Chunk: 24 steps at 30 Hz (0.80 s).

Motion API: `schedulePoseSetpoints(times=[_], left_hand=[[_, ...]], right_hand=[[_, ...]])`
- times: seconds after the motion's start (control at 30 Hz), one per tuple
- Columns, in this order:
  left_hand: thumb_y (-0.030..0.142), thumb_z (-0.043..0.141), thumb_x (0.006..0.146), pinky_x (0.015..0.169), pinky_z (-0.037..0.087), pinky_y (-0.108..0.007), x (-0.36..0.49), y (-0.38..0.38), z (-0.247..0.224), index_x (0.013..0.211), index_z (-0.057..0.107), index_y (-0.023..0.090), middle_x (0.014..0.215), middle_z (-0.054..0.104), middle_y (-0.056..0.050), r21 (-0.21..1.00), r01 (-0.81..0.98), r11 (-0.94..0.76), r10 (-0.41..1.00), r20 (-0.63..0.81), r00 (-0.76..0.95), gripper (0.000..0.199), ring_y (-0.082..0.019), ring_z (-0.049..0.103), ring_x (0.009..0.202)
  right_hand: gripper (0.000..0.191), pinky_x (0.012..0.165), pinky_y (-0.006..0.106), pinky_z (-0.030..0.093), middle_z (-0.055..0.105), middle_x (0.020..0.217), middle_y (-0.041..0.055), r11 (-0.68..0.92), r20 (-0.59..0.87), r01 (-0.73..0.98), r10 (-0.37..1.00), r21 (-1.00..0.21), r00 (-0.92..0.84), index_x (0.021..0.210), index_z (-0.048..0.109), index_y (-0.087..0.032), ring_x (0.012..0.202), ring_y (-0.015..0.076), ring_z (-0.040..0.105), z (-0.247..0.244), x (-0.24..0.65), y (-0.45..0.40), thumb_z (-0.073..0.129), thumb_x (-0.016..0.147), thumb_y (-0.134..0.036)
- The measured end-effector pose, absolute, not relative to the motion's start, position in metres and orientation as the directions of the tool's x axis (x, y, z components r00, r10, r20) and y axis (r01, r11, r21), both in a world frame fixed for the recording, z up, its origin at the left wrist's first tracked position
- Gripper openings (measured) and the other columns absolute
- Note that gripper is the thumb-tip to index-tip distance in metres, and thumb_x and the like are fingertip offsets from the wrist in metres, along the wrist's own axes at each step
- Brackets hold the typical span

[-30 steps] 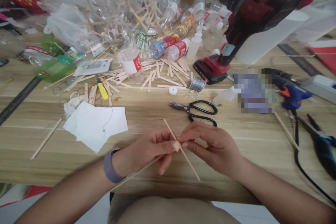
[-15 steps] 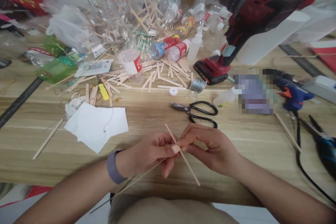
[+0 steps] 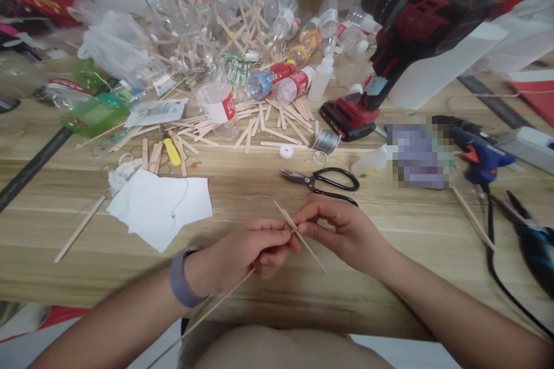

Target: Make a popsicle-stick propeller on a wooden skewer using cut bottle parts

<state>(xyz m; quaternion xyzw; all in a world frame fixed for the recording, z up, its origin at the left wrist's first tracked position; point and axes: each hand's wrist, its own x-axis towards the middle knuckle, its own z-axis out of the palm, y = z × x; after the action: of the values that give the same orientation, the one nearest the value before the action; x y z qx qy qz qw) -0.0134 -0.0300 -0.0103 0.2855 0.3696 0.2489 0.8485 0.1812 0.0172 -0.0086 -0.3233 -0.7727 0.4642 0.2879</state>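
A thin wooden rod (image 3: 216,304) runs through my left hand (image 3: 255,245), whose fingers are closed around it, and its lower end slants down past my wrist. At the rod's upper end a flat wooden craft stick (image 3: 312,252) lies crosswise, seen nearly edge-on. My right hand (image 3: 344,233) pinches this craft stick near its middle, between thumb and fingertips. Both hands' fingertips nearly touch at the crossing, so the joint itself is mostly hidden. Black-handled scissors (image 3: 318,180) lie just beyond my right hand.
White paper sheets (image 3: 162,207) and a loose craft stick (image 3: 80,229) lie at left. Behind are heaped craft sticks (image 3: 259,118), plastic bottles (image 3: 294,85) and a wire spool (image 3: 326,141). A red-black cordless drill (image 3: 350,115), a blue glue gun (image 3: 485,164) and pliers (image 3: 534,242) stand or lie at right.
The craft stick has been turned from a broader view to nearly edge-on. The small wooden block seen at the crossing is now hidden. My left hand has rolled so its back faces up more.
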Motion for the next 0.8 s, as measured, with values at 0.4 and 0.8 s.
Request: schedulePoseSetpoints(times=[0.4, 0.8], left_hand=[[0.046, 0.062, 0.084, 0.046, 0.018, -0.024, -0.0179, -0.0298, -0.0167, 0.08, 0.06, 0.016, 0.048, 0.036, 0.009, 0.717, -0.177, 0.675, 0.634, -0.44, 0.636, 0.03, -0.008, 0.023, 0.045], [0.048, 0.064, 0.082, 0.045, 0.019, -0.024, -0.0194, -0.027, -0.016, 0.076, 0.059, 0.017, 0.046, 0.036, 0.009, 0.697, -0.161, 0.698, 0.599, -0.447, 0.664, 0.032, -0.007, 0.022, 0.043]], right_hand=[[0.017, 0.062, 0.023, 0.046, 0.069, 0.071, 0.0003, 0.378, 0.156, 0.245, 0.771, -0.893, -0.618, 0.075, 0.07, -0.02, 0.066, 0.0118, 0.062, -0.0101, 0.1824, 0.0171, 0.064, 0.089, -0.027], [0.015, 0.061, 0.022, 0.047, 0.068, 0.07, -0.0005, 0.461, 0.27, 0.191, 0.756, -0.867, -0.597, 0.078, 0.068, -0.021, 0.066, 0.0114, 0.063, -0.0132, 0.1786, 0.0119, 0.063, 0.091, -0.025]])
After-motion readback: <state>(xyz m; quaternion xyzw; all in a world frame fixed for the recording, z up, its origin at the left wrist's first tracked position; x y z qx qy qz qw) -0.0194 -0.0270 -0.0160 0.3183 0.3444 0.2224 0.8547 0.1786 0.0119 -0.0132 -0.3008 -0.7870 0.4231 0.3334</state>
